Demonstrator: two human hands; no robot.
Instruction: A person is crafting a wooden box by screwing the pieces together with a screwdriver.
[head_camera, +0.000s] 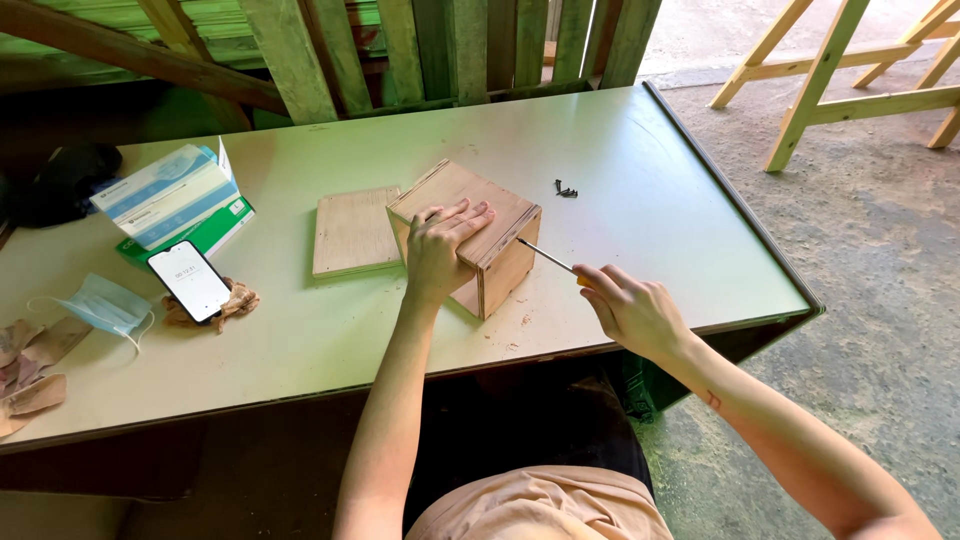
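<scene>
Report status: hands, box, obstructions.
Left hand flat on wooden box. Right hand holds screwdriver, tip at box side. Loose screws and plywood panel apart, nothing blocking.

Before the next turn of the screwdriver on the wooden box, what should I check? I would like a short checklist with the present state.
1. Left hand presses flat on the wooden box: ok.
2. Screwdriver tip meets the box side: ok.
3. Tip seated in a screw head: cannot tell, too small.
4. Right hand has a closed grip on the handle: ok.
5. Spare screws lie on the table, apart from the box: ok.
6. Loose plywood panel lies beside the box: ok.
</scene>
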